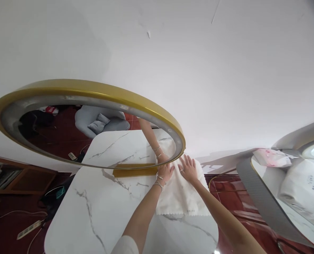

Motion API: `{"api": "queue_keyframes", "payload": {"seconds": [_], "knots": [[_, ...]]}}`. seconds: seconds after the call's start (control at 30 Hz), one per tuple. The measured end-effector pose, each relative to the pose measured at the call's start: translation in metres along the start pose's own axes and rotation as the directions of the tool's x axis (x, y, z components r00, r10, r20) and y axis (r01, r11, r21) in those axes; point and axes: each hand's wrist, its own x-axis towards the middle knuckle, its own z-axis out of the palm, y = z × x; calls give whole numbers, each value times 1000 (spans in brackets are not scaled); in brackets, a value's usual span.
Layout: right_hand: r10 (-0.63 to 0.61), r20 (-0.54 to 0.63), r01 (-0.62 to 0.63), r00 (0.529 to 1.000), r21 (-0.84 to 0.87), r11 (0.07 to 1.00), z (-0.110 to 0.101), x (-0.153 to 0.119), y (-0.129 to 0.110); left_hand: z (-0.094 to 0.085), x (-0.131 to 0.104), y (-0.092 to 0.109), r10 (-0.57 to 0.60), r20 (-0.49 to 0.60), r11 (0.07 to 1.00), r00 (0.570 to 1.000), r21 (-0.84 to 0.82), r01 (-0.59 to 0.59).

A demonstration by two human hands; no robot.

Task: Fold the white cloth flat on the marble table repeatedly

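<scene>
A white cloth [182, 201] with a scalloped front edge lies spread on the right part of the white marble-patterned table [93, 208]. My left hand [164, 173], with bracelets at the wrist, presses on the cloth's left side beside the mirror's gold base. On the cloth's far right part rests my right hand [188, 168], fingers spread and flat, a ring on one of them. Some wrinkles run through the cloth between the two hands. Neither hand grips anything that I can see.
A round gold-framed mirror [93, 141] on a gold base [136, 171] stands at the table's back, reflecting a grey armchair. To the right, a second table [263, 173] bears a pink-white packet [272, 157] and a white bag [305, 185]. A power strip [29, 229] lies on the floor at left.
</scene>
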Motion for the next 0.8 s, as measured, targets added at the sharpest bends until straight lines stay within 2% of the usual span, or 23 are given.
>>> {"api": "queue_keyframes", "payload": {"seconds": [0.13,0.3,0.4,0.63,0.7,0.8], "knots": [[3,-9,-3,1000,18,1000,-4,-3,-1,-4,-8,4,6,-6,1000,1000,-5,-6],[6,-20,-6,1000,35,999,-13,-33,-4,-9,-45,13,73,-93,997,993,-10,-74],[-3,-22,4,1000,44,999,-20,-66,-8,-10,-74,18,130,-135,991,982,-17,-133],[-14,-62,15,998,14,1000,-37,-143,-22,-14,-146,25,232,-117,969,966,-62,-240],[-13,-64,13,998,-5,1000,-41,-160,-27,-19,-173,26,313,-82,944,946,-83,-320],[10,-67,-12,998,-31,999,-44,-176,-33,-27,-221,23,466,41,878,884,-146,-456]]}}
